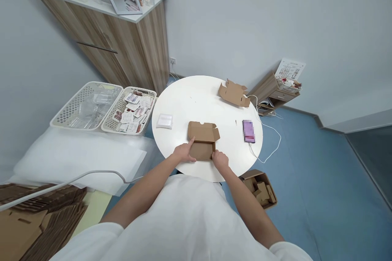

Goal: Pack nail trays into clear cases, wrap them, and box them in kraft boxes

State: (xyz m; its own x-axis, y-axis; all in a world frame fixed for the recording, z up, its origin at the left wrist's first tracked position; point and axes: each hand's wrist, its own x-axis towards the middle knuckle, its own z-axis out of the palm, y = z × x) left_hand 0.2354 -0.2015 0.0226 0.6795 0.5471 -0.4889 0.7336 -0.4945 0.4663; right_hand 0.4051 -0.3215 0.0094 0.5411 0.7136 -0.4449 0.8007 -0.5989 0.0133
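Observation:
A small brown cardboard box (201,151) rests on the round white table (183,98) near its front edge. Its lid stands open toward the far side, with a side flap sticking out on the right. My left hand (184,151) grips the box's left wall, thumb at the upper corner and fingers along the side. At the lower right corner, my right hand (220,160) is closed on the right wall. The inside of the box shows only bare cardboard. Left of it lies a stack of clear plastic packets (164,121).
A partly folded cardboard blank (234,93) lies at the table's far right. A phone (248,131) with a white cable is at the right edge. Baskets of plastic pieces (88,106) and sachets (131,110) stand left. A carton of boxes (260,189) sits on the floor.

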